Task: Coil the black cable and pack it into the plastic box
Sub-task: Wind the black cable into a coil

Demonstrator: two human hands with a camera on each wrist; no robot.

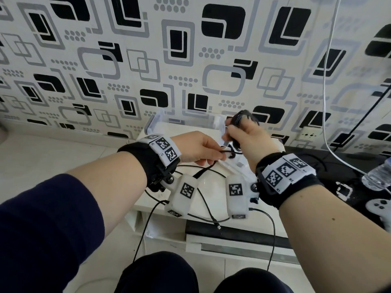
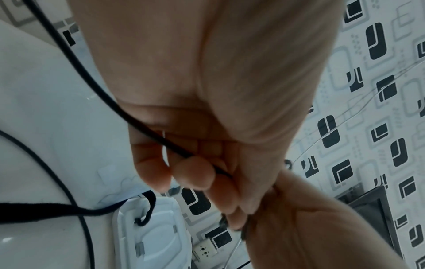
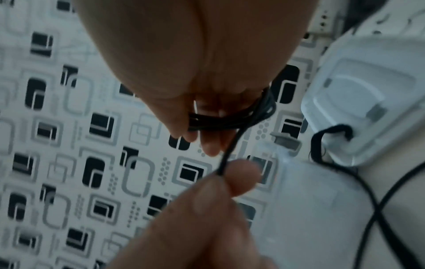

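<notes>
The black cable (image 1: 239,120) is partly wound in several loops round the fingers of my right hand (image 1: 251,138), held up in front of the clear plastic box (image 1: 152,123). The right wrist view shows the loops (image 3: 218,122) across those fingers (image 3: 207,145). My left hand (image 1: 198,149) pinches the free strand just left of the right hand; its thumb (image 3: 207,196) and forefinger clamp the strand. In the left wrist view the cable (image 2: 149,131) runs through the left hand (image 2: 190,171). The rest of the cable (image 1: 211,172) lies loose on the white table, its plug (image 1: 218,226) near the front edge.
The box's lid (image 1: 234,163) lies flat under my hands, also shown as the lid (image 2: 156,227) by the left wrist. A white cord (image 1: 325,102) hangs at the right by a wall socket (image 1: 309,135). A water bottle (image 1: 378,176) and a game controller (image 1: 378,206) sit at the right.
</notes>
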